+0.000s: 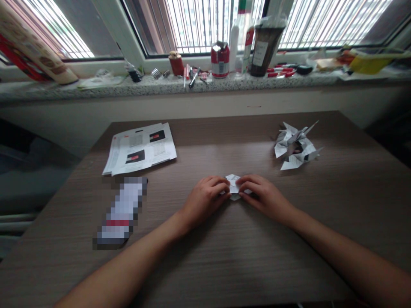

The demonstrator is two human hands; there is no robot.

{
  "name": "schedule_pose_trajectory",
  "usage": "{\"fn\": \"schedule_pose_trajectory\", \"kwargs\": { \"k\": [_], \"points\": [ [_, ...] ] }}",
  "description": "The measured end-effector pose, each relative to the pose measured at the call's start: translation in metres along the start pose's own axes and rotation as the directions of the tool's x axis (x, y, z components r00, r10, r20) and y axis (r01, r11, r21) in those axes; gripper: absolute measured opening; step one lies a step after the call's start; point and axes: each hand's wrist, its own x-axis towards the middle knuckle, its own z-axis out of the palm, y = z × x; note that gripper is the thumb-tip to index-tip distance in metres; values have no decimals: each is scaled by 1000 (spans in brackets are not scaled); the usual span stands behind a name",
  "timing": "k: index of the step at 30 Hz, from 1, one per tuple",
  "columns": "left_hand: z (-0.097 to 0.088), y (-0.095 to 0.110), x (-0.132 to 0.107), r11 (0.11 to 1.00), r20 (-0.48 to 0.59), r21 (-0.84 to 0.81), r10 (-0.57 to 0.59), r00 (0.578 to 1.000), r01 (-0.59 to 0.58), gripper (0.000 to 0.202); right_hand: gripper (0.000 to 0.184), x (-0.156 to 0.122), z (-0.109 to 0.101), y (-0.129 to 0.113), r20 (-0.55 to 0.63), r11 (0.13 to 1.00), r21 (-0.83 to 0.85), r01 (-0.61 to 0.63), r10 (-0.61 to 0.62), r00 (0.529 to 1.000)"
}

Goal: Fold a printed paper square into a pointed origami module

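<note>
A small piece of folded white paper point(234, 185) lies on the brown table between my two hands. My left hand point(210, 194) grips its left side, with the fingers bent and pressed together at the edge. On the right side, my right hand point(260, 194) holds it in the same way, fingertips on the paper. Part of the paper's outline is hidden under the fingers. Farther back to the right sits a cluster of folded paper pieces point(303, 147) with pointed tips.
Printed sheets point(141, 147) lie in a stack at the back left. A pixelated, phone-shaped object point(122, 211) is nearer on the left. On the stone windowsill point(221, 83) stand a red can point(220, 60), a dark lidded cup point(261, 53) and several small tools.
</note>
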Motion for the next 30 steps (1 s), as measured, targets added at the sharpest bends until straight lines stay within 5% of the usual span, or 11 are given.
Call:
{"fn": "schedule_pose_trajectory", "kwargs": {
  "k": [21,30],
  "points": [
    [2,6,10,994,-38,-61,-92,995,89,5,14,4,3,-1,-44,999,8,-39,40,998],
    [1,3,1,990,-18,125,72,997,-69,16,11,1,6,4,-30,993,-120,16,-20,999]
  ]
}}
